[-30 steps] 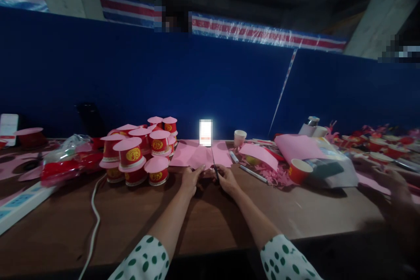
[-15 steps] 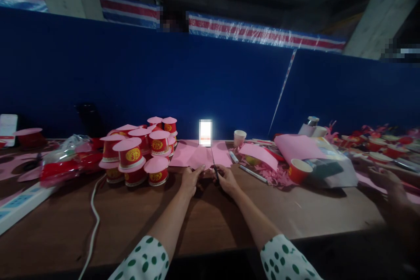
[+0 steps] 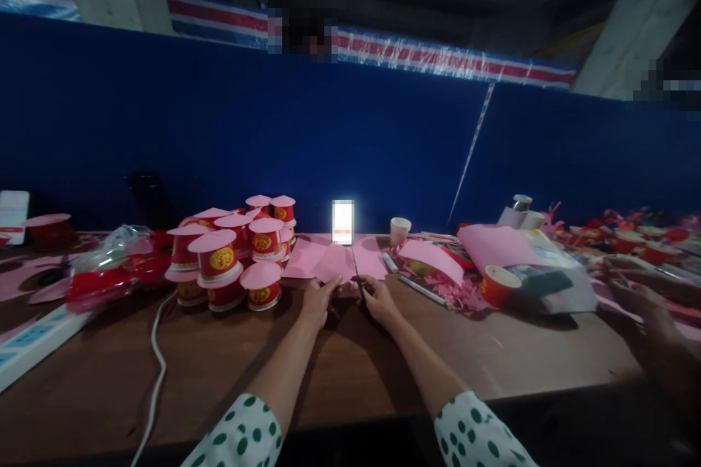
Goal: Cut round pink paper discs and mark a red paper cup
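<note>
My left hand [image 3: 319, 302] pinches the near edge of a piece of pink paper [image 3: 333, 263] between thumb and fingers. Dark-handled scissors [image 3: 359, 287] are gripped in my right hand [image 3: 382, 300], their thin blades pointing away from me along the paper. Both hands are low over the brown table, a short gap apart. More pink paper [image 3: 302, 257] lies flat behind them. To the left stand several red paper cups [image 3: 263, 295], upside down or stacked, with yellow emblems and pink cone or disc tops.
A lit phone [image 3: 343, 222] stands against the blue partition [image 3: 274, 131]. Right of my hands are a marker [image 3: 423, 290], pink shreds [image 3: 465, 295] and a red cup [image 3: 500, 286]. A white cable [image 3: 158, 350] and power strip [image 3: 41, 343] lie left. Another person's hand [image 3: 649, 299] works far right.
My hands stay almost in place; the scissor blades have shifted slightly at the paper. At the far right, the other person's hands have moved.
</note>
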A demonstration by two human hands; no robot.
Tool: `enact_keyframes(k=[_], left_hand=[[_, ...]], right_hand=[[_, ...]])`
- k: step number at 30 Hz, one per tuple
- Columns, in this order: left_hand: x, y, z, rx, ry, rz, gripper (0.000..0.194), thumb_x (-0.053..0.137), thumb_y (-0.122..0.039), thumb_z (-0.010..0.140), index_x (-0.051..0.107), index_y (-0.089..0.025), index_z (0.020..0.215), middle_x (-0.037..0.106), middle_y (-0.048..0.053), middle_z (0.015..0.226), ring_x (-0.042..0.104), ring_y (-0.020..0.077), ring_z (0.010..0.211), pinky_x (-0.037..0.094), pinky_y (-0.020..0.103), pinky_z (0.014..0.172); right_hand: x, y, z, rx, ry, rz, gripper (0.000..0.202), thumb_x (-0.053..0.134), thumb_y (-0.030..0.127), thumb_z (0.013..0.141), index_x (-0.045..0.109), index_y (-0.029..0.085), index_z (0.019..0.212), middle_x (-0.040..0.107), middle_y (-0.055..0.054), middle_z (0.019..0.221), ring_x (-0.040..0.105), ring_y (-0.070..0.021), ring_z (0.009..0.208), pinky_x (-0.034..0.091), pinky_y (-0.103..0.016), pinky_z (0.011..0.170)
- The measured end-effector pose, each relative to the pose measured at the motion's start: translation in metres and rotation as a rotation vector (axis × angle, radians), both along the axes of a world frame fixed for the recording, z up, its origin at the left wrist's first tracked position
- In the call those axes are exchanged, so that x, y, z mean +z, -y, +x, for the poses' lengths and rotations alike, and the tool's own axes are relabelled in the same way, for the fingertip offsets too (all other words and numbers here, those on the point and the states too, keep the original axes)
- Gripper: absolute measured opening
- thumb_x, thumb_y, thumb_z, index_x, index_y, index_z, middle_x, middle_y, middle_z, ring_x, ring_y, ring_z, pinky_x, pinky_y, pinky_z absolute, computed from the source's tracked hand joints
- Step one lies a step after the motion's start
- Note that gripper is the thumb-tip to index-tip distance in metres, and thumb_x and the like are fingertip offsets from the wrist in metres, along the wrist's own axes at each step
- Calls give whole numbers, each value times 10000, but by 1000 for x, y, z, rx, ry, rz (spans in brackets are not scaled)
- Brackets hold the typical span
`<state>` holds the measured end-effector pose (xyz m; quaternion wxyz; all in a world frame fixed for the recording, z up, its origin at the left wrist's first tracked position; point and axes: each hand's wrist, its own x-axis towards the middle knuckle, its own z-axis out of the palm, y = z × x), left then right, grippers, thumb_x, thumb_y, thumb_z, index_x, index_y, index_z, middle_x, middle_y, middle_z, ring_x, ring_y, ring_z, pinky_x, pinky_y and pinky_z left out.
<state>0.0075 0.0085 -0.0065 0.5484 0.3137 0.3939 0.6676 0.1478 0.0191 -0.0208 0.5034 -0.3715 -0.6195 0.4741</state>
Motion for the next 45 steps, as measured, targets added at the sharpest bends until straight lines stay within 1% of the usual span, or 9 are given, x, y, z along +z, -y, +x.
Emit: enact_keyframes(k=[8,15,21,27,32,35,40,45], left_hand=[[-1,-1,0,23,9,-18,356,787,-291,466,611,-103,713,649,24,608,587,122,519,479,244,534],[-3,-2,0,23,18,-18,374,785,-287,472,607,-109,749,645,17,626,590,118,539,483,248,556],[-4,-3,0,35,21,-28,325,767,-277,501,572,-118,707,629,8,618,582,106,524,479,230,531],[-3,-3,0,52,30,-20,311,749,-299,531,522,-144,678,590,-28,587,583,100,527,492,235,545],[0,-1,0,35,27,-21,339,766,-264,516,549,-139,745,628,-4,654,596,106,556,495,234,556],[0,0,0,37,22,-26,340,773,-248,507,568,-127,750,644,12,683,600,103,575,491,219,565],[-3,-2,-1,58,5,-40,326,774,-259,503,568,-120,713,633,2,602,587,101,528,476,213,538],[-7,-4,-1,58,-18,-33,346,773,-274,502,582,-124,749,636,1,573,589,118,512,473,234,532]], right_hand=[[-3,-2,0,-7,0,14,304,577,298,712,615,174,987,567,16,593,503,-103,477,407,-203,443],[-4,-3,0,-10,11,5,319,594,298,697,618,172,989,575,20,575,490,-97,444,382,-196,417],[-3,-2,0,-14,25,11,317,585,321,711,621,172,988,568,20,565,486,-98,441,375,-196,412],[-3,-1,1,-19,45,23,324,593,326,710,621,173,994,573,20,571,489,-104,456,387,-202,428],[-3,-2,1,-18,49,29,316,593,327,712,626,176,988,575,21,575,487,-103,457,386,-203,432],[-4,-1,1,-23,47,28,307,594,318,712,630,174,980,557,27,555,476,-98,445,372,-196,418],[-2,0,0,-19,39,15,303,597,308,708,627,173,978,555,25,561,478,-96,454,363,-186,408],[1,2,-1,-5,17,4,313,604,316,707,618,165,981,553,26,566,473,-86,443,363,-182,407]])
